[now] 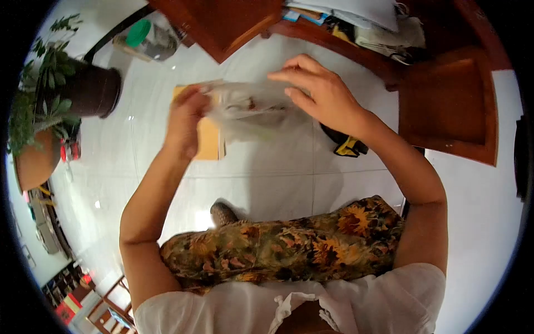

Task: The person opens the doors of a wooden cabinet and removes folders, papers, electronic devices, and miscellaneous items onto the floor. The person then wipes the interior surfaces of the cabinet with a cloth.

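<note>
My left hand point(188, 117) is closed on the left end of a clear plastic bag point(253, 114). The bag is smeared by motion, and what lies inside cannot be made out, apart from some pale and dark reddish patches. At the bag's upper right, my right hand point(328, 97) has its fingers apart, the thumb and forefinger close to the plastic. Below and behind my left hand, a yellow-brown piece like an envelope or cardboard point(209, 142) lies on the white tiled floor point(267, 183), partly covered by the hand and the bag.
A wooden cabinet door point(448, 103) hangs open at the right, and another wooden door point(222, 25) juts in above. Papers and cloth point(389, 36) fill the shelf. A black and yellow item point(350, 146) lies under my right forearm. Potted plants point(83, 89) and a green-lidded jar point(150, 39) stand left.
</note>
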Demonstrator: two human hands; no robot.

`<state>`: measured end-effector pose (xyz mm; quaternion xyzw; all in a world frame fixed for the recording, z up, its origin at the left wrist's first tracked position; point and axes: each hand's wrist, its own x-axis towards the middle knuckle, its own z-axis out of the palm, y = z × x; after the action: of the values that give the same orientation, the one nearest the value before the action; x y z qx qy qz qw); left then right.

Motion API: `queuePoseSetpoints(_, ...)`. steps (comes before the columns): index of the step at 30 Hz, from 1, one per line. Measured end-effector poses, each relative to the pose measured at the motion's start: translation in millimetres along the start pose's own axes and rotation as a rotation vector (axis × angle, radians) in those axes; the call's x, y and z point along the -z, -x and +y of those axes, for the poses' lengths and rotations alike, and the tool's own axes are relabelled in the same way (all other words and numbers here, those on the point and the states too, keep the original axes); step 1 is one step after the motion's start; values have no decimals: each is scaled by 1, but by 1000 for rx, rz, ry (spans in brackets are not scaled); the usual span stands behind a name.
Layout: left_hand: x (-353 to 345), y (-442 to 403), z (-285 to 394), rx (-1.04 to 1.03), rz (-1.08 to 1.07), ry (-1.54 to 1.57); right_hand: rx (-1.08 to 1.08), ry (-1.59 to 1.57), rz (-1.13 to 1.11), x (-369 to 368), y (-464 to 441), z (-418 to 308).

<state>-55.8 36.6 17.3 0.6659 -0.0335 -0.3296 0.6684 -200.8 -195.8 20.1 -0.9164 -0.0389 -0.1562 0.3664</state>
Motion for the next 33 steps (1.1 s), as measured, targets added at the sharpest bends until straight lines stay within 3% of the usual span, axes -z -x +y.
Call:
queuePoseSetpoints(1,17,-4,4,-40,18,-23,-38,31,20,8,-2,13)
queuePoseSetpoints(4,69,-7,27,-236,100,-57,-448,-151,-6,26,-5,55)
queuePoseSetpoints(7,127,-18,44,-358,249,14,-819,-668,206,47,-6,104)
queuePoseSetpoints(10,144,-19,64,-581,540,38,-959,-990,446,57,-5,146)
queuePoseSetpoints(15,209,-43,63,-785,859,-83,-975,-1102,685,56,-25,181)
queuePoseSetpoints(17,250,-57,40,-728,853,-163,-888,-1118,803,58,-39,195)
queuePoseSetpoints(21,306,-76,-26,-478,854,-342,-934,-1175,1024,66,-63,213)
queuePoseSetpoints(27,339,-70,-67,-205,846,-266,-896,-1248,1058,72,-69,226)
queuePoseSetpoints(33,326,-68,-72,-248,722,-278,-748,-1090,1011,102,-66,227)
